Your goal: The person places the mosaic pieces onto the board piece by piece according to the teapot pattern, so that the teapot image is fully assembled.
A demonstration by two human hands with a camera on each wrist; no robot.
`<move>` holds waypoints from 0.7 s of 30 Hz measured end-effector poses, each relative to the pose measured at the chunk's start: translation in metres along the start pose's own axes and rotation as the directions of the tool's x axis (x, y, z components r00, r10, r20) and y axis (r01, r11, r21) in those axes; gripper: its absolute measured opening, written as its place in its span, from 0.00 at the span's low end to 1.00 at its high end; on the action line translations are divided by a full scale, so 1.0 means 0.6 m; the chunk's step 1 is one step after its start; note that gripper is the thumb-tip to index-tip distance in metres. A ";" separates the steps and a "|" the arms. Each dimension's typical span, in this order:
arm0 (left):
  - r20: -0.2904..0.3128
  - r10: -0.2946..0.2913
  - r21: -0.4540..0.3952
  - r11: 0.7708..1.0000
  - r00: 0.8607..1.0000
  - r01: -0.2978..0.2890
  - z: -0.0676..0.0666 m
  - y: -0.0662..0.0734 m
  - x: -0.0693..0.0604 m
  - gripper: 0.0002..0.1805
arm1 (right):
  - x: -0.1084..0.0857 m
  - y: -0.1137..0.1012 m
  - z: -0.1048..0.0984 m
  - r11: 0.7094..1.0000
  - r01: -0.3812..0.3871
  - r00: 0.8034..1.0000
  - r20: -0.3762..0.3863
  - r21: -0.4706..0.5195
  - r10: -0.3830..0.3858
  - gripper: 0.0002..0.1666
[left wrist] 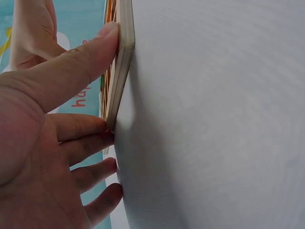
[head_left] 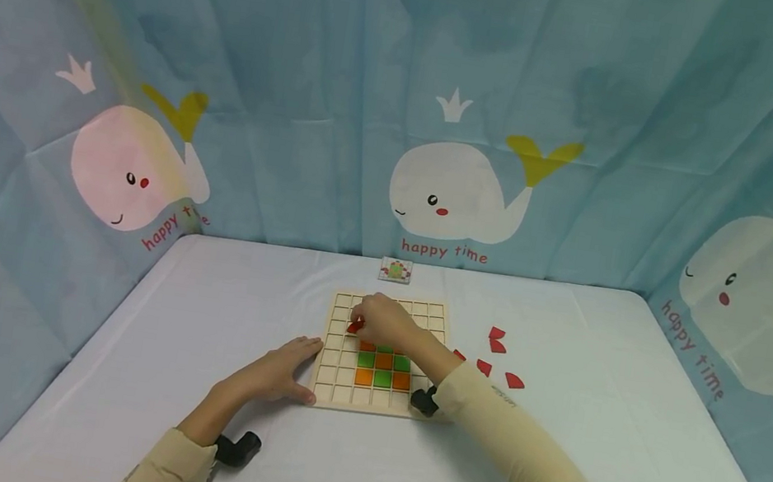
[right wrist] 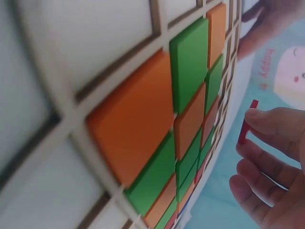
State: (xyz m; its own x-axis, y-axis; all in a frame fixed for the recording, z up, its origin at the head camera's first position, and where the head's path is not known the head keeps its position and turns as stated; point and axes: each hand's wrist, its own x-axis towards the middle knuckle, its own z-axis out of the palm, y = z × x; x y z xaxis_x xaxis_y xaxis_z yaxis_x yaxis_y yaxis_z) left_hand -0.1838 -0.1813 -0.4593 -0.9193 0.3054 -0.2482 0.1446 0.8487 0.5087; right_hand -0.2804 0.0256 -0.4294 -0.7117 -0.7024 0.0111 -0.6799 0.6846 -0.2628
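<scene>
A wooden grid board [head_left: 327,378] lies on the white table, with a block of green and orange square tiles [head_left: 385,362] set in its cells. My right hand [head_left: 385,322] is over the board's upper left part and pinches a small red piece [head_left: 355,325] between thumb and fingertip. Seen edge-on in the right wrist view, that red piece [right wrist: 247,125] is thin and flat, held apart from the grid. At the board's left side, my left hand [head_left: 277,370] has its fingers spread. Its thumb and fingertips touch the board's edge [left wrist: 121,71] in the left wrist view.
Right of the board lie several loose red fan-shaped pieces [head_left: 514,381], some partly hidden by the right forearm. A small patterned card [head_left: 395,271] sits behind the board near the table's far edge. A blue whale-print curtain [head_left: 335,183] hangs behind the table.
</scene>
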 end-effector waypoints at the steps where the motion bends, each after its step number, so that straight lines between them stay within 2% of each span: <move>1: 0.003 -0.003 -0.001 1.000 1.000 0.003 0.000 0.000 0.000 0.53 | 0.002 -0.003 0.002 1.000 0.005 1.000 0.005 -0.005 -0.005 0.11; 9: 0.005 0.000 0.001 1.000 1.000 0.000 -0.002 -0.001 0.002 0.53 | 0.017 -0.024 0.013 1.000 0.022 0.998 0.055 -0.011 -0.022 0.13; 16: 0.010 0.014 -0.007 1.000 1.000 -0.014 -0.004 -0.001 0.000 0.53 | 0.025 -0.038 0.025 1.000 -0.004 0.994 0.106 -0.007 0.005 0.12; 21: 0.012 0.026 -0.009 1.000 1.000 -0.025 -0.003 -0.003 0.000 0.53 | 0.029 -0.042 0.034 0.999 -0.001 0.994 0.109 -0.035 0.005 0.12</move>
State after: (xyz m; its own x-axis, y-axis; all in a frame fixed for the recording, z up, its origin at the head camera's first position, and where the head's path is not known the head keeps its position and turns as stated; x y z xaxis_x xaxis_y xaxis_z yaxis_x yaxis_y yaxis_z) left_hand -0.1848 -0.1835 -0.4586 -0.9109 0.3321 -0.2448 0.1647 0.8367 0.5223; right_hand -0.2721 -0.0079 -0.4424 -0.6914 -0.7161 -0.0956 -0.6849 0.6918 -0.2286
